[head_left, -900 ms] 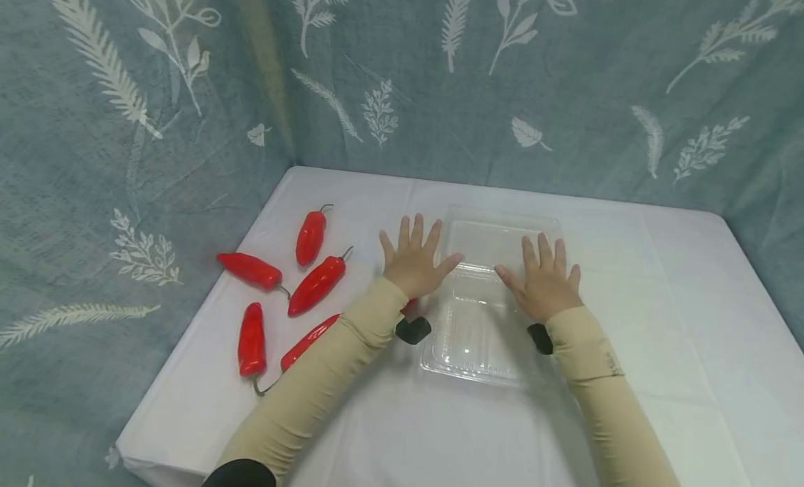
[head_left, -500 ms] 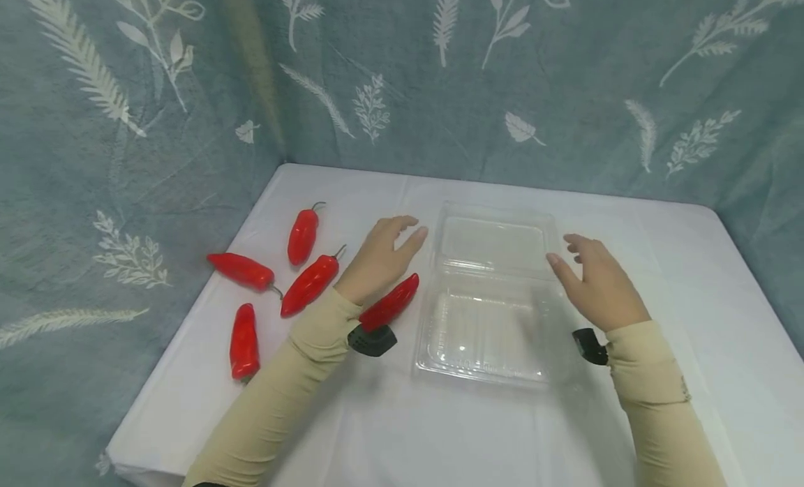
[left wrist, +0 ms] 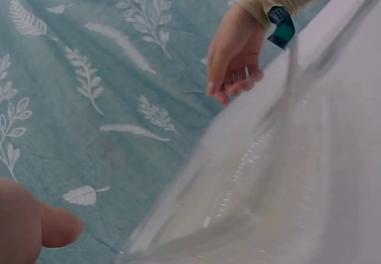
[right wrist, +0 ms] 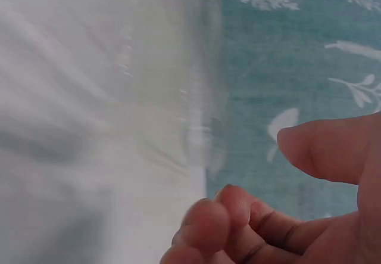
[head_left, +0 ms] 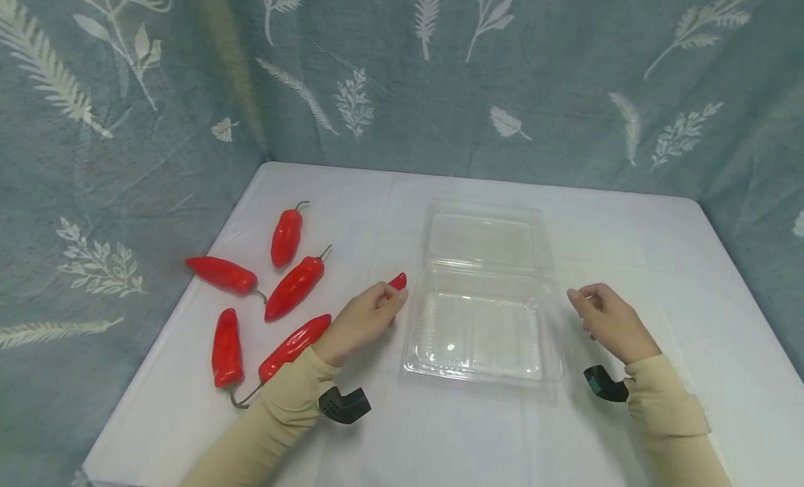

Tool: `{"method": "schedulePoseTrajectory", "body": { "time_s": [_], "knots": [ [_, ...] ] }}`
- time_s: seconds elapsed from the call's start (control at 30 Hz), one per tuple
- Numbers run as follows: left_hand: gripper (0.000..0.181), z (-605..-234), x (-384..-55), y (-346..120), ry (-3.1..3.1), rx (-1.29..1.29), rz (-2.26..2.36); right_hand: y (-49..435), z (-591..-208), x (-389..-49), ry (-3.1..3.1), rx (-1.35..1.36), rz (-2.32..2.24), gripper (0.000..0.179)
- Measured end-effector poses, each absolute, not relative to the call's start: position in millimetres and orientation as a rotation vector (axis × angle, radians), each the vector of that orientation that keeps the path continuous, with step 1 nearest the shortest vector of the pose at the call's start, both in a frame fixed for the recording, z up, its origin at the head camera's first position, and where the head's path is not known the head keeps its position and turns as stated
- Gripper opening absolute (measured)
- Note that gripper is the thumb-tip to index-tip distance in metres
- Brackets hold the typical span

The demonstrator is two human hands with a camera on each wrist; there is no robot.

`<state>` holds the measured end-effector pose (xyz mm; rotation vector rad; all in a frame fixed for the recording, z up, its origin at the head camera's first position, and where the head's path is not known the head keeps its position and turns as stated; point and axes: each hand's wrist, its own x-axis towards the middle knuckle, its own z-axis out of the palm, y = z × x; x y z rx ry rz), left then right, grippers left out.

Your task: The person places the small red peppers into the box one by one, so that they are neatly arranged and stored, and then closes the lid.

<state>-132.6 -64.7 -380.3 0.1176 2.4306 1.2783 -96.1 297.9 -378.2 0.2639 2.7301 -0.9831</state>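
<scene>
In the head view my left hand (head_left: 361,319) hangs with loosely bent fingers over a red chili pepper (head_left: 398,282), most of which it hides. The left wrist view catches only the thumb side of that hand (left wrist: 36,228), with no pepper beside it. To the right of a clear plastic clamshell container (head_left: 474,375), my right hand (head_left: 618,326) has its fingers loosely curled. Its thumb and fingertips stand apart in the right wrist view, nothing between them. The container lies unfolded, lid (head_left: 484,239) toward the back.
Several more red chili peppers lie at the left of the white-covered table, among them one (head_left: 295,288) in the middle and one (head_left: 295,347) beside my left forearm. A blue-green patterned curtain (head_left: 408,110) rises behind the table (head_left: 659,264).
Both hands have drawn back from over the container and moved apart and nearer. Their spread fingers have bent loosely. The peppers and container keep their places on the table.
</scene>
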Motion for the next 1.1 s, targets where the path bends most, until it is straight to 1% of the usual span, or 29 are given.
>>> {"method": "schedulePoseTrajectory", "body": {
  "time_s": [0.27,0.43,0.8,1.1],
  "knots": [
    [0.028,-404.4,-125.2,-58.6,2.454,0.078,1.251,288.0,-398.1,-94.4,2.670,0.203,-1.147,0.062],
    [0.022,-414.7,-118.9,-55.5,2.418,0.125,1.265,286.9,-402.2,-93.0,2.671,0.222,-1.196,0.059],
    [0.015,-418.5,-113.0,-54.4,2.437,0.273,1.329,280.1,-406.7,-90.1,2.705,0.249,-1.288,0.052],
    [0.016,-417.6,-114.1,-54.1,2.449,0.306,1.319,280.6,-409.5,-90.6,2.730,0.269,-1.262,0.049]
  ]
}}
